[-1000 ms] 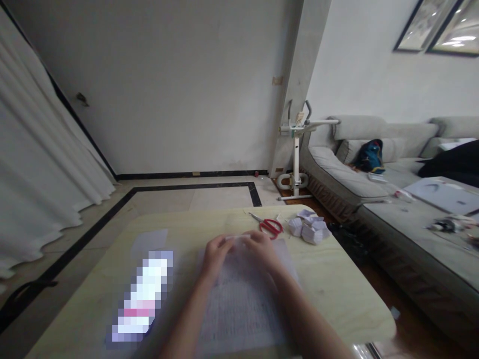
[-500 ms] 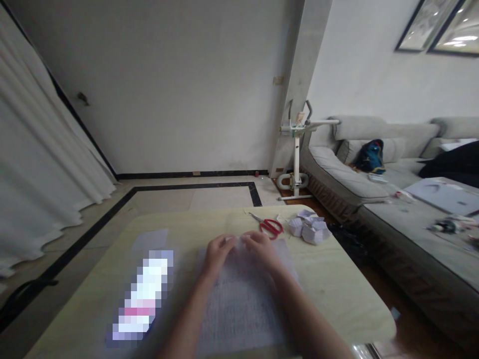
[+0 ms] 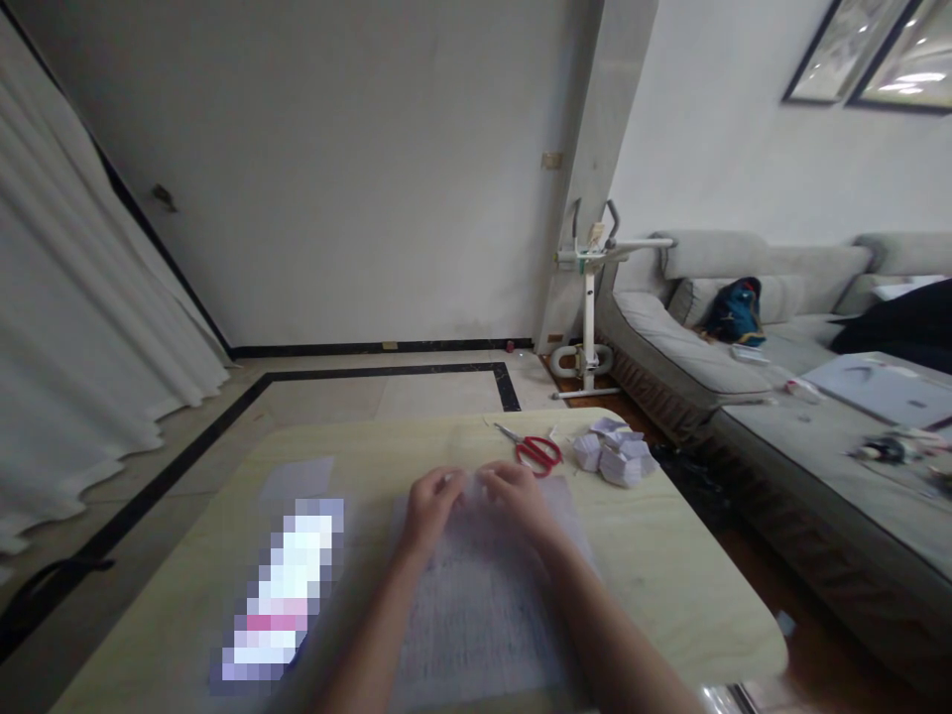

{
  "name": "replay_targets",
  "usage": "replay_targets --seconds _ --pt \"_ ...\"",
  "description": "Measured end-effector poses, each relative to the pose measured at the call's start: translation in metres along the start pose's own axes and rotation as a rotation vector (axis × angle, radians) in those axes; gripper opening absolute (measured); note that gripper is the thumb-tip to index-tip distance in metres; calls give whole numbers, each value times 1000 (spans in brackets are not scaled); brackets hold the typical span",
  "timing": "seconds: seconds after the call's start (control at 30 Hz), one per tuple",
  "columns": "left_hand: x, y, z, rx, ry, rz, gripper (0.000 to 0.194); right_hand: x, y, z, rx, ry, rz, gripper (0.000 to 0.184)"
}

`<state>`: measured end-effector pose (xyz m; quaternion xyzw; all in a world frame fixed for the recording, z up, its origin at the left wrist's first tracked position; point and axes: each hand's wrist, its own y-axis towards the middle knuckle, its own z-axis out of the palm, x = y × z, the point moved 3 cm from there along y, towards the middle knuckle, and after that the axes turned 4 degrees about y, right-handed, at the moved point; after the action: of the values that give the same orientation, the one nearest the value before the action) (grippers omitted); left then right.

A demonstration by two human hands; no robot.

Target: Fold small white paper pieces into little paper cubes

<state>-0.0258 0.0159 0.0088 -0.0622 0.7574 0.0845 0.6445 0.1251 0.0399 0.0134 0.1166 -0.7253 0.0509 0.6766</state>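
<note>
Side by side over a large printed sheet of paper (image 3: 483, 625), my left hand (image 3: 433, 504) and my right hand (image 3: 517, 496) meet near its far edge. The fingers of both are closed in a pinch on a small piece of white paper (image 3: 474, 486) between them. Its shape is blurred and partly hidden by the fingertips. Just beyond my right hand lie scissors (image 3: 539, 453) with red handles. Several folded white paper pieces (image 3: 616, 453) sit in a cluster to their right.
A pixelated, bright-screened phone (image 3: 283, 590) rests on the left of the pale wooden table (image 3: 684, 565). A small sheet of paper (image 3: 297, 478) lies beyond it. Past the table's right edge stands a grey sofa (image 3: 773, 436), with white exercise equipment (image 3: 589, 307) behind.
</note>
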Motion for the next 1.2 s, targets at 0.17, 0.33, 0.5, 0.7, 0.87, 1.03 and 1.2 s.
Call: replay_targets --seconds 0.17,0.33,0.5,0.7,0.87,1.03,1.2 --pt "6 1 2 58 0 -1 34 1 0 0 18 -14 -15 21" --pt "5 2 2 20 118 17 33 4 0 1 39 -52 -41 20" --pt "-1 -1 2 -4 156 70 30 5 -1 2 17 -60 -4 18" --pt "-2 0 1 11 114 70 30 3 -1 0 19 -25 4 23" --pt "0 2 1 19 39 5 32 -3 1 -2 4 -3 4 28" --pt "-1 2 -1 15 -19 -17 30 -5 2 -4 -18 7 9 30" --pt "-3 0 -2 -8 -9 14 30 0 1 -4 -40 -19 4 31"
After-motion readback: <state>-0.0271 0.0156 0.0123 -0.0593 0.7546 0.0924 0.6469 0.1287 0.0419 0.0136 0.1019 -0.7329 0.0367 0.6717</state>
